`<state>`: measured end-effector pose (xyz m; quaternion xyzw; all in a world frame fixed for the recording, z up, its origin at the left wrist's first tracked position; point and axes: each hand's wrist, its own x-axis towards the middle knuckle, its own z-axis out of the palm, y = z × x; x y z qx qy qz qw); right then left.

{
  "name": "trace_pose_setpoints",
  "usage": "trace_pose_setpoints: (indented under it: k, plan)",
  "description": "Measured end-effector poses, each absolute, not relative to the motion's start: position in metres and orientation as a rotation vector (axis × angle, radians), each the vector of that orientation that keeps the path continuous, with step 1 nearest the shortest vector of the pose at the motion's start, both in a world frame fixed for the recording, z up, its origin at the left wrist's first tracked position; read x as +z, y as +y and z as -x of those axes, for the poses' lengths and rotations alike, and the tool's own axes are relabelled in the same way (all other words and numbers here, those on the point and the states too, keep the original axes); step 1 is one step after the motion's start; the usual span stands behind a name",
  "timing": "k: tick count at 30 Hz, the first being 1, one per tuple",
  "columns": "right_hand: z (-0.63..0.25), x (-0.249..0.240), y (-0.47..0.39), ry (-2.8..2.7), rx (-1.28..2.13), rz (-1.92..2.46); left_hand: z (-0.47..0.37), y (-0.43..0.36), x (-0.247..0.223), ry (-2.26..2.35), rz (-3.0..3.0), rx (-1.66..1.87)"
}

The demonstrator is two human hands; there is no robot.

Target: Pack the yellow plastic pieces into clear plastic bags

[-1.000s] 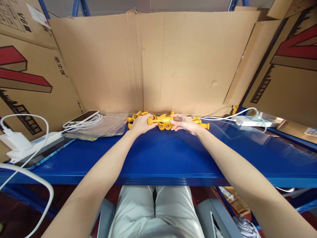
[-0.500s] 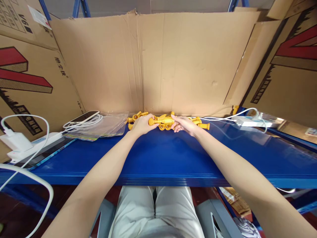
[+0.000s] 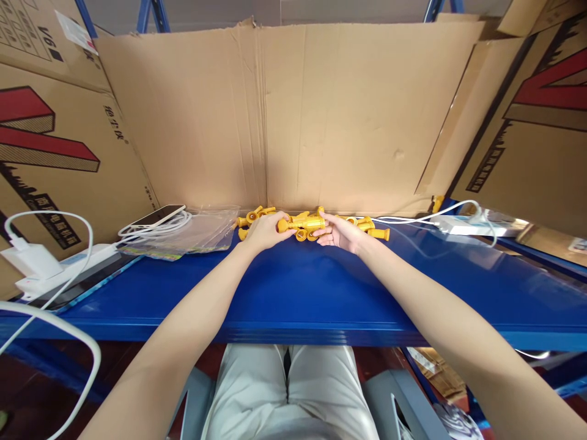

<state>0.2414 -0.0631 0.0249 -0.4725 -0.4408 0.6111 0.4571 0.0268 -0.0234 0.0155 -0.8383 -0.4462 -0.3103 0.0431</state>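
Observation:
A yellow turned plastic piece [image 3: 303, 225], knobbed at one end and ridged like a chess piece, lies sideways between my hands. My left hand [image 3: 268, 233] is closed on its knobbed left end, the fingers partly hidden behind it. Around the right end of the piece, my right hand [image 3: 342, 232] has its thumb raised and its fingers stretched apart below; I cannot tell whether they touch it. Several similar yellow pieces [image 3: 253, 216] lie in a row behind and under my hands, a few showing hollow round bases. One more yellow piece [image 3: 380, 234] lies right of my right wrist.
Beneath everything is a blue shelf [image 3: 293, 287], with a cardboard panel [image 3: 293, 116] behind. At left are a clear plastic bag [image 3: 202, 232], a phone [image 3: 158, 216], coiled white cable and a power strip [image 3: 68, 269] with a charger. Another white power strip [image 3: 477, 225] lies at right. Printed boxes flank both sides.
My right hand's fingers have opened out further at the right end of the yellow piece, with the palm turned more upward. My left hand keeps its hold. The view shifts slightly.

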Motion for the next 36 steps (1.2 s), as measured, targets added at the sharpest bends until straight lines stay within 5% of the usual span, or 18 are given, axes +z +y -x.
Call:
trace_pose_setpoints:
  k: [5,14,29,36]
  plan:
    - [-0.244,0.025,-0.061,-0.946,1.514,1.102,-0.026,-0.018,0.013,-1.378,2.675,-1.110]
    - [-0.248,0.022,-0.043,-0.793,1.270,0.982,0.016,0.033,0.000,-1.861,2.069,-1.989]
    - [-0.138,0.016,0.040,-1.686,0.170,1.351,0.019,0.039,-0.005,-1.990,1.979,-2.107]
    - [-0.116,0.011,0.035,-1.996,0.169,1.612,0.019,0.040,-0.005,-2.028,1.987,-2.057]
